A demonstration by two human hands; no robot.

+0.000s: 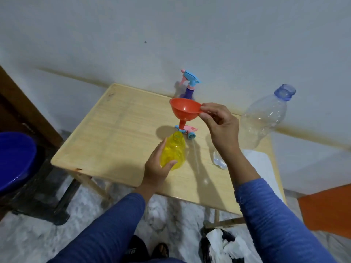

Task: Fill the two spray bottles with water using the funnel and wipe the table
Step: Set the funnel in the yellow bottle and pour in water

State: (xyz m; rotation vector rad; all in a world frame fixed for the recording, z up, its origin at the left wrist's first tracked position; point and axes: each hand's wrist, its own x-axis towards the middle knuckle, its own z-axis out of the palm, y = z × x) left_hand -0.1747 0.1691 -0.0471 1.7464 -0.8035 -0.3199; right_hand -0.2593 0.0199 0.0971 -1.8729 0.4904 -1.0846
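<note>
My left hand [157, 166] grips a yellow spray bottle [173, 151] that stands uncapped near the middle of the wooden table [117, 130]. My right hand [218, 122] pinches the rim tab of a red funnel [183, 111], held just above and behind the bottle's mouth, spout pointing down. The bottle's blue and pink spray head [188, 130] lies on the table behind it, its clear tube trailing toward me. A purple spray bottle [188, 88] with its head on stands at the table's far edge by the wall.
A large clear water bottle [266, 118] without a cap stands at the right of the table. A small puddle [219, 161] and a white cloth [262, 166] lie near it. A blue basin [15, 158] sits off the table at left, an orange surface [326, 207] at right.
</note>
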